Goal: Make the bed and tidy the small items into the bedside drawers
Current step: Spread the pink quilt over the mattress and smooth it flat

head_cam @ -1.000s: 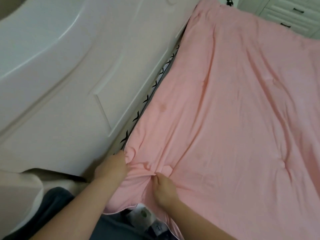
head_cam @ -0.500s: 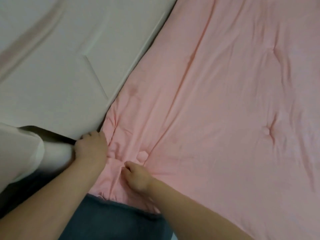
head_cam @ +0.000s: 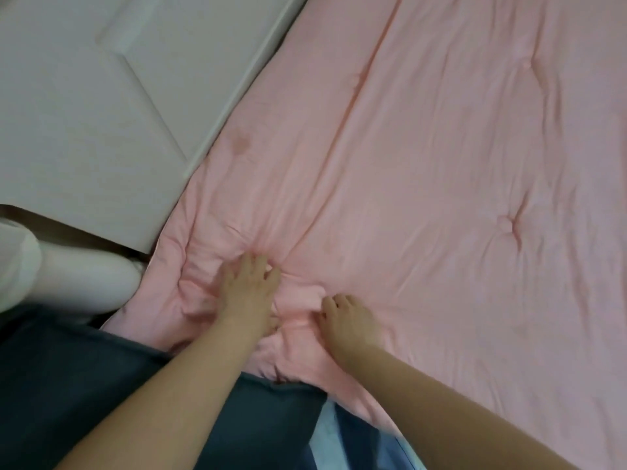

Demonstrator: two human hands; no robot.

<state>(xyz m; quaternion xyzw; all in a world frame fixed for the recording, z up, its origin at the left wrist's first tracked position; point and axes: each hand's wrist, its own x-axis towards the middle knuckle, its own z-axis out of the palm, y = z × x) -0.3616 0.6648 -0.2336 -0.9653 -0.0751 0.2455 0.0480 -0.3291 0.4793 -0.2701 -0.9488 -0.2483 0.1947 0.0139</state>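
The pink quilted comforter [head_cam: 424, 184] covers the bed and fills most of the head view. Its near left corner lies bunched and creased against the lower end of the white panelled headboard [head_cam: 112, 106], and its edge runs along that board toward the top of the frame. Tufted dimples show at centre right, and a darker stain lies near the headboard edge.

The left hand [head_cam: 249, 288] rests palm down on the bunched corner, fingers spread and fairly straight, pressing the fabric and gripping nothing. The right hand [head_cam: 346, 318] lies just beside it, apart from it, on the same creased area. Its fingers are curled into the cloth, and a fold is gathered at the fingertips; whether they actually pinch the fabric cannot be told.

Both bare forearms enter from the bottom edge. Dark blue clothing [head_cam: 112, 385] on the person fills the lower left, overlapping the comforter's near edge. A white rounded object [head_cam: 78, 279], blurred, sits at left below the headboard; it cannot be identified. No bedside drawers or small items are in view.
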